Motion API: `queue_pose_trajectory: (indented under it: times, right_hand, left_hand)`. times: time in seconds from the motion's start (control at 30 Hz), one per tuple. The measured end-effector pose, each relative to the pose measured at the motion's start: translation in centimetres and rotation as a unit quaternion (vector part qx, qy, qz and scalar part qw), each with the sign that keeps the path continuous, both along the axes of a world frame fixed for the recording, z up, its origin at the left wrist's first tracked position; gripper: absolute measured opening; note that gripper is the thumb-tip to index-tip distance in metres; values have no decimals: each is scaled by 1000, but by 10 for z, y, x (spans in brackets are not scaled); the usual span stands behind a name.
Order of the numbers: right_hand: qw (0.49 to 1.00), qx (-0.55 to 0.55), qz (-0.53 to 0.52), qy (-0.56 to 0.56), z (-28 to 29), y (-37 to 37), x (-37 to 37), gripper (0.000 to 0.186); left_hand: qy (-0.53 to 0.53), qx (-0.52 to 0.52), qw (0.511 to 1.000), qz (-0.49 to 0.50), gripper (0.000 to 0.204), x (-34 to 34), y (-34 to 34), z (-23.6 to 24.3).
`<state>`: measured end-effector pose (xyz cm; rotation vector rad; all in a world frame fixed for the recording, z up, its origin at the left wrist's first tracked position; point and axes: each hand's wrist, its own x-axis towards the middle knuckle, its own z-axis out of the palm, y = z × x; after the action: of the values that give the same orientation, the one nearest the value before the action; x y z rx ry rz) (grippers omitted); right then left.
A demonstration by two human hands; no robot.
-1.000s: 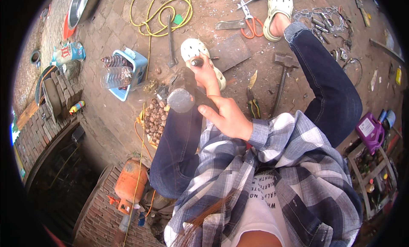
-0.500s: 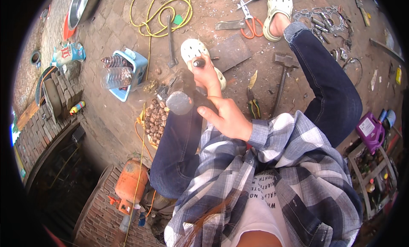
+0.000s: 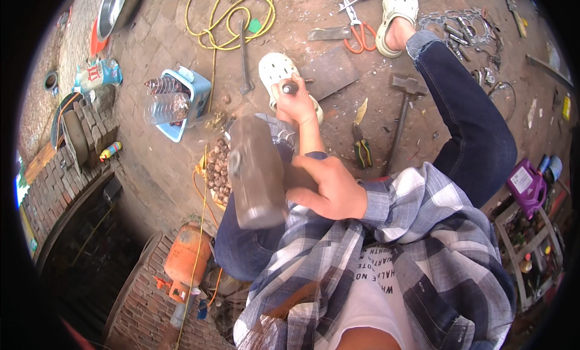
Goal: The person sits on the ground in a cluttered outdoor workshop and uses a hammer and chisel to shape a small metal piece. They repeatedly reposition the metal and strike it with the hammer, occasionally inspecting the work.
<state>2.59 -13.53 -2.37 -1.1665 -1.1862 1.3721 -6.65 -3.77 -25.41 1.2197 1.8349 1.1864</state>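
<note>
My right hand (image 3: 332, 187) is closed round the handle of a sledgehammer (image 3: 257, 181), whose heavy head is blurred and held up in front of my left thigh. Farther out, my left hand (image 3: 299, 101) grips a dark metal bar with a round end (image 3: 290, 87); its lower part is hidden by the fingers. A short dark stub shows just right of that bar. Below the left hand are my pale left clog (image 3: 275, 66) and a flat metal plate (image 3: 329, 72). The hammer head and the bar are well apart.
Round brown lumps (image 3: 217, 175) lie left of my thigh. A blue basket (image 3: 196, 99) holds plastic bottles. On the right are another hammer (image 3: 402, 108), pliers (image 3: 362, 150), and red-handled shears (image 3: 360, 37). An orange gas cylinder (image 3: 187, 253) and yellow hose (image 3: 211, 33) are on the left.
The sledgehammer has come back toward my body and looks larger, its head turned. My right hand has drawn closer with it. My left hand and the bar have shifted only slightly.
</note>
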Motion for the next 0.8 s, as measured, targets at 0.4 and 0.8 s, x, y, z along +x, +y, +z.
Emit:
queue_pose_trajectory:
  times: [0.4, 0.8]
  right_hand:
    - [977, -201, -69, 10, -51, -4, -4, 38]
    - [977, -211, 27, -6, -37, -3, -11, 41]
  left_hand:
    - [77, -21, 996, 43, 16, -3, -9, 28]
    - [8, 20, 998, 51, 20, 10, 5, 50]
